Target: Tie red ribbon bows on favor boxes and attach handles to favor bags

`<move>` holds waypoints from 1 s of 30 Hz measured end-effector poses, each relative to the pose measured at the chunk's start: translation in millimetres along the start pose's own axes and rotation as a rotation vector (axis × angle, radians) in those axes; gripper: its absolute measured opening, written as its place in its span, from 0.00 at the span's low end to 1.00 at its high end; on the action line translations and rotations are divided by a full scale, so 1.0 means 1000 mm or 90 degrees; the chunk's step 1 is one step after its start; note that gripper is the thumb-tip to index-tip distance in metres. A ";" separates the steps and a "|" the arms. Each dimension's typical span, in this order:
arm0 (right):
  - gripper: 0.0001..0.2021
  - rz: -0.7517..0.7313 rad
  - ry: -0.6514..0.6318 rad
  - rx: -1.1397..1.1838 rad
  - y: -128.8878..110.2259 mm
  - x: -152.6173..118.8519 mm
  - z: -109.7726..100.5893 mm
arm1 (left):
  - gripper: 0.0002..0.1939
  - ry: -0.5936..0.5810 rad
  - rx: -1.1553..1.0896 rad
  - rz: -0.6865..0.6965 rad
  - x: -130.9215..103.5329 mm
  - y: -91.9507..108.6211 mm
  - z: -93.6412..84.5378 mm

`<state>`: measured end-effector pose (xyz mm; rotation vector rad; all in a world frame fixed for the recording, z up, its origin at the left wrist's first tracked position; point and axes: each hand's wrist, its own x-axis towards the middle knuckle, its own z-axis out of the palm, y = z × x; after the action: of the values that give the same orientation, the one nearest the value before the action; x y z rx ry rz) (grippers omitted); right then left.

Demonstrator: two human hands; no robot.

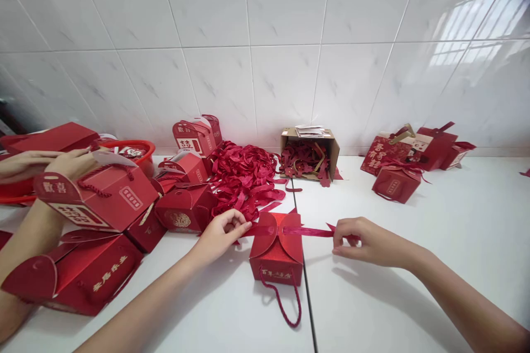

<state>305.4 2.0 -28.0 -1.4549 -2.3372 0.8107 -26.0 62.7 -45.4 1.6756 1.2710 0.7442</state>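
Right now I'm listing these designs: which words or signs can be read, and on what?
"安居乐业": front-left box
"歡喜": stacked box above it; back box
"囍": those same two
Lettering elsewhere, including on the middle box, is too small or blurred.

Small red box [276,253], upright on white tabletop (ribbon [308,231] across top).

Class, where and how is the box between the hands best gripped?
Probably low on its opposite side walls, from left and right: the box stands upright and straight-sided, the ribbon crosses only its top, and the cord handle droops in front.
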 end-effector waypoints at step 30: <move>0.11 0.262 0.377 1.244 -0.018 0.018 0.071 | 0.10 0.155 -0.757 -0.308 -0.035 0.016 0.026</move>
<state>248.6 -10.5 -76.2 -0.8038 -0.1430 1.5938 -6.8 20.5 -40.6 0.3155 0.9723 1.0970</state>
